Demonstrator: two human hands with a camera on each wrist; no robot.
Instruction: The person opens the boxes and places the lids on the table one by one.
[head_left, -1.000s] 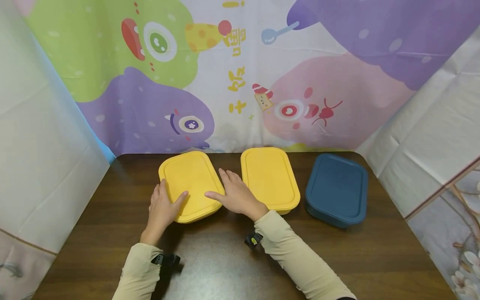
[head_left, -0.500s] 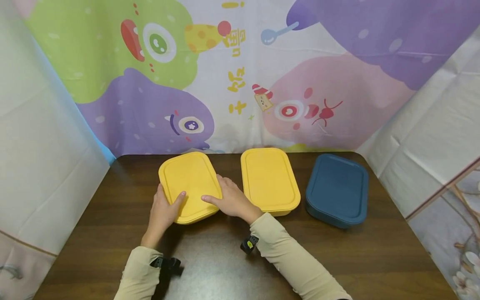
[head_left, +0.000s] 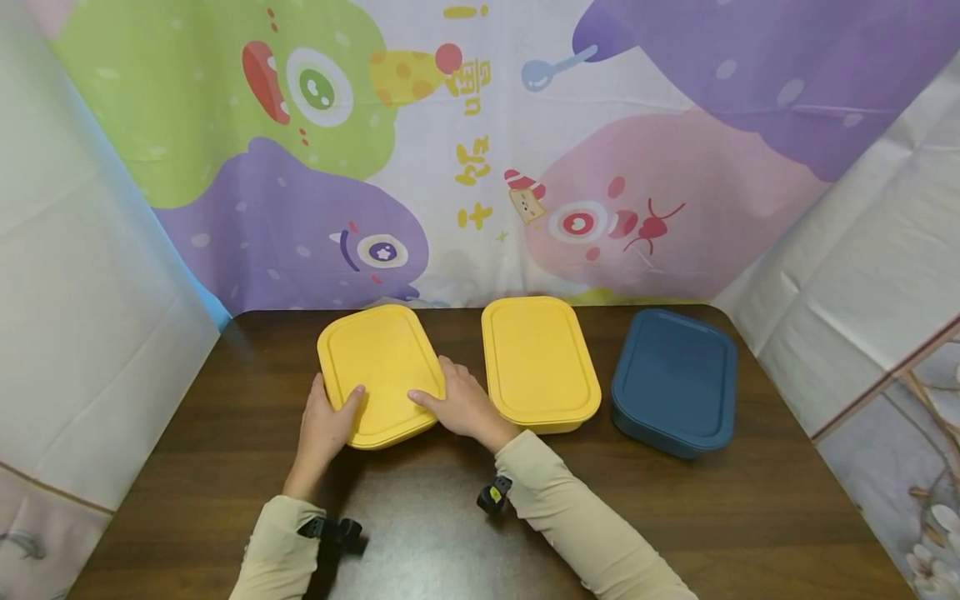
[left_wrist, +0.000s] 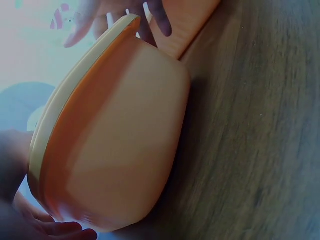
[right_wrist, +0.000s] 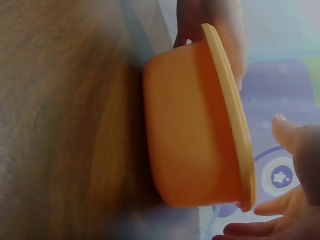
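Behind the brown wooden table (head_left: 435,517) hangs a printed cloth (head_left: 450,158) with cartoon monsters in green, purple and pink, and with yellow characters; a white cloth (head_left: 97,250) is at the left side. Near the far edge of the table there are three boxes in a row, each one with a lid on it. The left yellow box (head_left: 381,367) lies a little turned, and both hands are about it. The left hand (head_left: 326,425) grips its left side near the front corner: the thumb is over the lid, and the fingers are curled at the wall under the rim. The right hand (head_left: 465,404) is at its right side, with the fingers extended and spread, and the thumb reaches above the lid; whether this hand touches the box, I cannot tell. The middle yellow box (head_left: 542,358) stands just beside the right hand, and the dark blue box (head_left: 675,375) stands at the right end. Both arms wear beige sleeves (head_left: 585,517), with a black device (head_left: 492,497) at each wrist.
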